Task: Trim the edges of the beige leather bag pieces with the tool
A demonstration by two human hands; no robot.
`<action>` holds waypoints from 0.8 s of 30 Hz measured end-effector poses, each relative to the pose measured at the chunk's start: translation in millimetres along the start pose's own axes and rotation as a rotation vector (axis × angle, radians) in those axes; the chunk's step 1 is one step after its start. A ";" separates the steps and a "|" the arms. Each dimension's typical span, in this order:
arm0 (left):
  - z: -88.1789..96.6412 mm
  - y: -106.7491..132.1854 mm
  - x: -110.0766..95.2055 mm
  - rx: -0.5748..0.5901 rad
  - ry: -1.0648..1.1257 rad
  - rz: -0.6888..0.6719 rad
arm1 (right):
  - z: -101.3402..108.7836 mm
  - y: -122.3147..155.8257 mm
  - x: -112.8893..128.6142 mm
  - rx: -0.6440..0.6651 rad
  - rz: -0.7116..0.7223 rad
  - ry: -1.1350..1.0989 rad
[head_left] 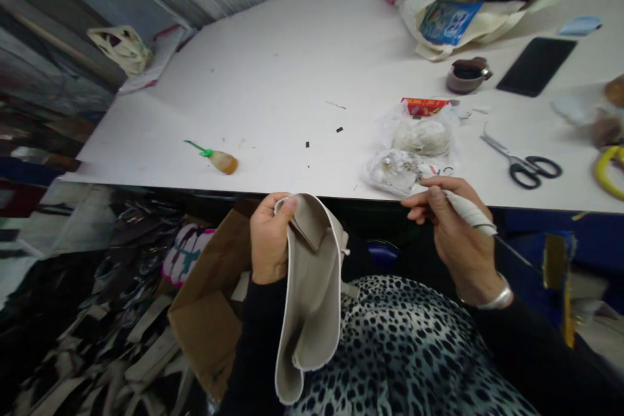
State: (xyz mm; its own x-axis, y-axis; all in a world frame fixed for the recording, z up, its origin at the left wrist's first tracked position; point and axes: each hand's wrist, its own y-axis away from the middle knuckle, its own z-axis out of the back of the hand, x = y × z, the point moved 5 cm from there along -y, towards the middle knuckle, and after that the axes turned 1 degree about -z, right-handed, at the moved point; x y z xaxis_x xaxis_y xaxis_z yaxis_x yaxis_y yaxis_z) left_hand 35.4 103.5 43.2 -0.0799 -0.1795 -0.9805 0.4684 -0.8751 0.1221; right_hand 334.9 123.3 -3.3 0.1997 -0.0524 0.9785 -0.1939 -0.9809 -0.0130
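Note:
My left hand [271, 234] grips the upper rim of a beige leather-like bag [316, 312], thumb inside and fingers outside. The bag hangs open in front of my lap, and a flap or inner pocket shows within. My right hand [455, 234] is closed around the white-wrapped handle [470, 213] of a thin-shafted tool, its shaft [517, 251] pointing back to the right. My right fingertips are by the table's front edge, close to a clear plastic bag [394, 169] of whitish material. Whether they touch it I cannot tell.
On the white table [234, 78] lie black-handled scissors [524, 166], a green-tipped bottle [221, 161], a dark phone [537, 66], a small brown pot [465, 76], and a large cream bag [419, 19]. A cardboard box [209, 315] and scraps [141, 364] are below left.

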 end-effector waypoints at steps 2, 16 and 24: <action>39.3 2.7 -22.3 -0.241 -0.014 -0.136 | -6.6 5.0 3.5 0.025 0.007 0.046; 55.3 34.8 -69.9 -0.920 -0.112 -0.716 | -55.7 68.7 -8.0 0.349 0.158 0.296; 32.3 29.0 -63.4 -0.857 -0.115 -0.720 | -64.5 82.0 -10.4 0.363 0.179 0.545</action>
State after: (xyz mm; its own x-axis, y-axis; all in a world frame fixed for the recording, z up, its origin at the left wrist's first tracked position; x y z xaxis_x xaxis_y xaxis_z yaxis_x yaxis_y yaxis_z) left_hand 25.7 75.0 114.0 -0.6356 0.1635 -0.7545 0.7271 -0.2018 -0.6562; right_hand 254.9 55.5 -1.2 -0.3368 -0.2116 0.9175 0.1746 -0.9716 -0.1600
